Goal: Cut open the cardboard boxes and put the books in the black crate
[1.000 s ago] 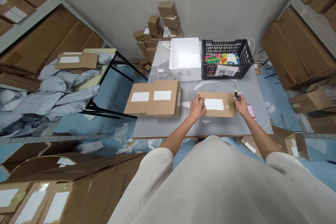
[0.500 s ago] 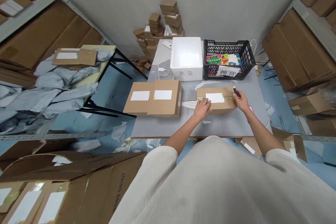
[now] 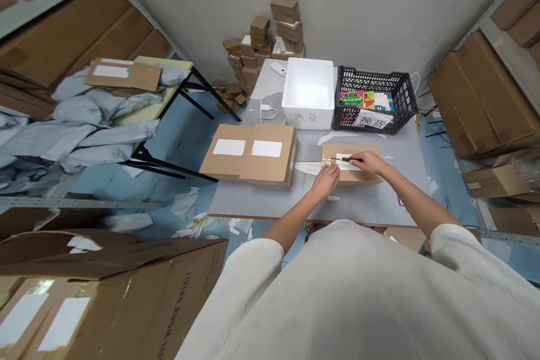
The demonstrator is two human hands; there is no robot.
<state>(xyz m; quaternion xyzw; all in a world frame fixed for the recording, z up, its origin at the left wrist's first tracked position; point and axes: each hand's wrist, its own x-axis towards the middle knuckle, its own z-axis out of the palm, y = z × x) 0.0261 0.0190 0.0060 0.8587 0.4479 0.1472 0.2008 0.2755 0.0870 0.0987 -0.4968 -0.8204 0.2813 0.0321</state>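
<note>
A taped cardboard box (image 3: 358, 178) with a white label (image 3: 343, 166) on top lies on the grey table in front of me. My left hand (image 3: 327, 180) rests on the left end of the box, its fingers laid on the top near the clear tape (image 3: 328, 161). Over the label, my right hand (image 3: 368, 162) grips a slim knife (image 3: 346, 159) with a black and yellow handle. Its thin tip points left, at the taped end close to my left fingers. Whether the tip is in the tape I cannot tell.
Two labelled boxes (image 3: 270, 166) sit at left on the table (image 3: 257, 202). Behind are a white foam box (image 3: 307, 115) and a black crate (image 3: 375, 118) holding colourful packages. Grey parcels (image 3: 105, 138) cover a side table. Small boxes (image 3: 289, 28) are stacked by the wall.
My right hand has moved left from the box's right end to above the label, swinging the knife from pointing away to pointing left. My left hand stays on the box.
</note>
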